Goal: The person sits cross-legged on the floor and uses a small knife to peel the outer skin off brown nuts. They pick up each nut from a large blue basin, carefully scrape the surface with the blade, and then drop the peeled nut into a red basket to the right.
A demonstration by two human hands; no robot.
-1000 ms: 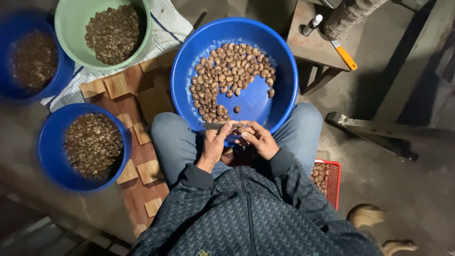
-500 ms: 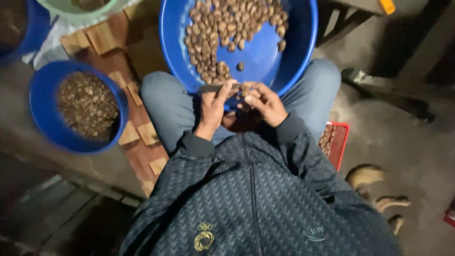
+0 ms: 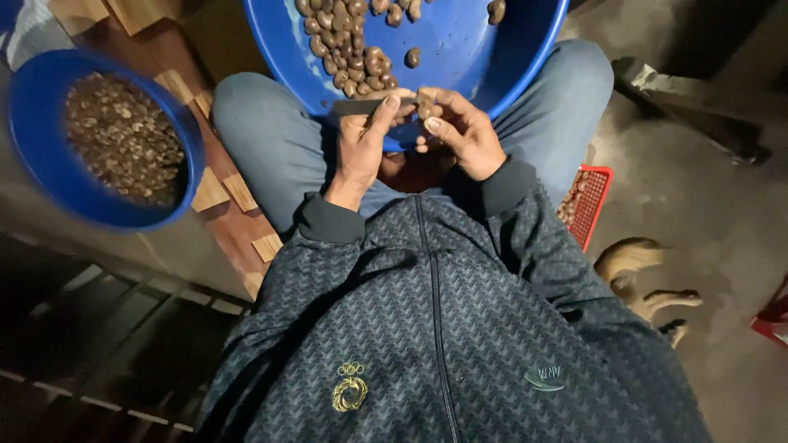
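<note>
The person sits low, knees apart in blue jeans, with a big blue basin (image 3: pixel 460 49) resting across the lap. Brown nuts (image 3: pixel 349 49) lie heaped toward its left side, a few loose ones scattered over the bare blue bottom.

Both hands meet at the near rim of that basin. The left hand (image 3: pixel 361 152) is closed around a small dark blade (image 3: pixel 357 106), thumb pressed along it, the tip pointing left. The right hand (image 3: pixel 464 131) pinches a single nut (image 3: pixel 425 107) between thumb and fingers, held right at the blade's inner end, just over the basin's edge.

The floor (image 3: pixel 698 180) is bare grey concrete, dim and dusty. To the person's left a second, smaller blue bowl (image 3: pixel 33 164) stands on it, full of small brownish bits, too fine to tell apart. Between that bowl and the left knee runs a strip of dark reddish wood with short pale wooden blocks (image 3: pixel 222 189) lying on and beside it. More such blocks show at the top left corner, near a bit of striped cloth.

At the right hip, half hidden by the patterned dark jacket (image 3: pixel 443 328), a red plastic basket (image 3: pixel 595 197) sits on the floor with more nuts inside. Beyond it lie a pair of tan sandals (image 3: pixel 640 271). A dark metal bar lies farther off at the upper right. In the lower left, dark slats run slantwise in shadow.
</note>
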